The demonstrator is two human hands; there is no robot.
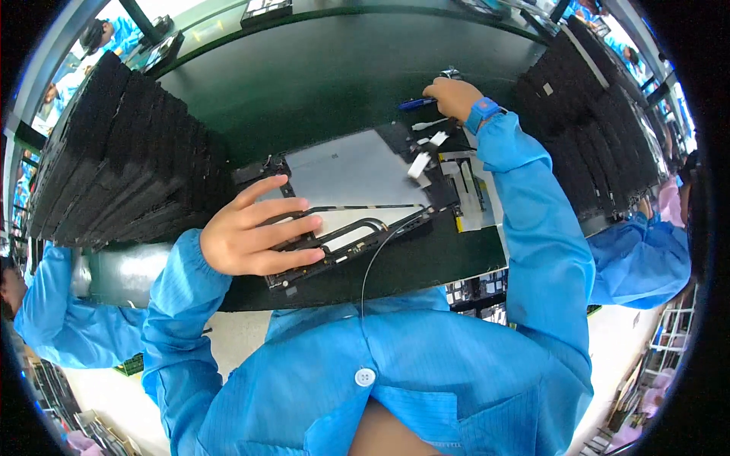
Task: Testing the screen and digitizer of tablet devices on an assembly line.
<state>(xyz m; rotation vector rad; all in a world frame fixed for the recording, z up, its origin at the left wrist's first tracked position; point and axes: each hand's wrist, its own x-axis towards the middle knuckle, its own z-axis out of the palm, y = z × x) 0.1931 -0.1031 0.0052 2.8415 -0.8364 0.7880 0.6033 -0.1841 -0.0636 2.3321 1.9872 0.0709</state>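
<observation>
A flat rectangular device chassis with a grey metal plate and black frame (346,194) is lying on the dark green work table (319,83), just in front of the person's chest. It is being pressed down by the left hand (255,232), whose fingers are spread flat and apart over the near left corner of the chassis, beside a curved black heat pipe (346,230); nothing is being gripped by that hand. A thin black cable (370,266) is hanging from the near edge of the chassis toward the blue coat.

The right hand (452,96) is being held out at the far side of the table, well apart from the left hand, next to a blue pen-shaped tool (416,103). Its fingers are curled, with a small dark object at their tips; whether anything is being pinched cannot be told. A blue wrist strap (481,114) is being worn on that arm.

The chassis is being flanked by stacks of black foam trays on the left (129,152) and on the right (593,129). White strips and labels (426,156) are lying on the far right part of the chassis.
</observation>
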